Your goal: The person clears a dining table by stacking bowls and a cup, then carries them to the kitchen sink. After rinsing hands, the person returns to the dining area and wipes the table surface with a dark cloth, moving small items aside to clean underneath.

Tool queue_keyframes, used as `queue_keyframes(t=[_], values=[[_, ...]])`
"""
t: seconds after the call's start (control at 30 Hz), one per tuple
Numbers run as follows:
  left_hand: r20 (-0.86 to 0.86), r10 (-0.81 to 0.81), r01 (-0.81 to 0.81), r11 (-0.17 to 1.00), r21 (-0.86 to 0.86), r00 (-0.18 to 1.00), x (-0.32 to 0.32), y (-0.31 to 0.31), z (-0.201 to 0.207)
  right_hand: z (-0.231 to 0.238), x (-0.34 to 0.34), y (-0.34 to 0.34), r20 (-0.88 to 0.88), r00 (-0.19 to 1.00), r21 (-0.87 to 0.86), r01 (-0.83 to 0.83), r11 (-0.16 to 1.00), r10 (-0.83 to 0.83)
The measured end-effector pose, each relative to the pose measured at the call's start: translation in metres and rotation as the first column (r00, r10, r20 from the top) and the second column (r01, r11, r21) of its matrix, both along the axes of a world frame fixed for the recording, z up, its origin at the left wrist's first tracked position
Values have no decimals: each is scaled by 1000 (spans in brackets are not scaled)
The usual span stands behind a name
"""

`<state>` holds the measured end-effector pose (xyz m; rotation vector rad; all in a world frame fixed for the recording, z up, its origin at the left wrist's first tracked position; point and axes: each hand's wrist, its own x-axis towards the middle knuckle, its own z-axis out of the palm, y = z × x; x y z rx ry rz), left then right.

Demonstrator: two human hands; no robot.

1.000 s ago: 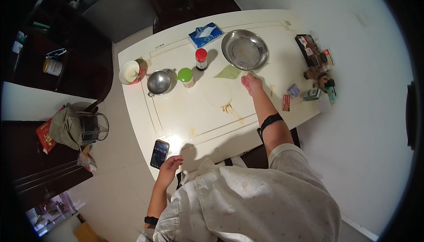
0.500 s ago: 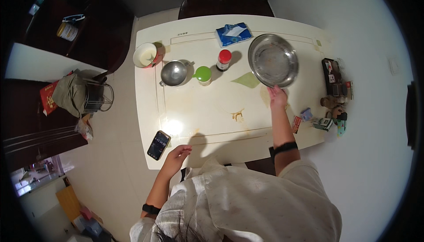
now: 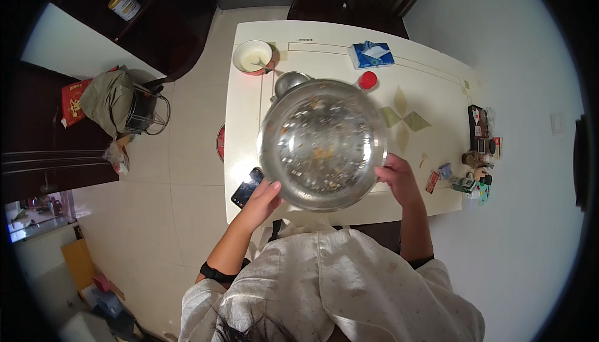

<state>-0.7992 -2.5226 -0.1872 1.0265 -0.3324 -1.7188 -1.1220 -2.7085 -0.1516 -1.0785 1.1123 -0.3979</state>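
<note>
Held up over the near middle of the table is a wide, shallow stainless-steel basin [image 3: 324, 145], its inside specked with small orange and brown bits, blurred by motion. My left hand [image 3: 265, 200] grips its lower left rim, the thumb lying on top. On the right edge, my right hand [image 3: 398, 178] has its thumb over the rim and its fingers mostly hidden underneath. Behind the basin's far left edge, a smaller steel bowl [image 3: 291, 82] shows only in part. A red-capped bottle [image 3: 368, 81] stands just past the far right edge. Beside my left hand lies a phone [image 3: 247, 187].
At the far left corner of the white table [image 3: 430, 96] stands a bowl [image 3: 253, 57] of pale contents with a spoon. A blue tissue pack [image 3: 372, 54] lies at the back. Small boxes and a dark tray [image 3: 479, 124] line the right edge by the wall.
The basin has left the table's right side and come up leftward toward me. My left hand, empty before, has taken its rim. The green-capped jar is now hidden behind it.
</note>
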Motion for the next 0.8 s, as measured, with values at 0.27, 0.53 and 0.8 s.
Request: queue_keyframes(t=[0.27, 0.53, 0.8], values=[[18, 420, -417, 895, 159, 907, 63, 91, -48, -26, 139, -14, 25, 904, 140, -426, 894, 427], [70, 720, -723, 685, 91, 691, 102, 158, -63, -119, 315, -72, 202, 976, 282, -134, 950, 78], [124, 754, -761, 621, 187, 646, 97, 205, -67, -185, 406, -124, 217, 857, 406, 357, 841, -468]])
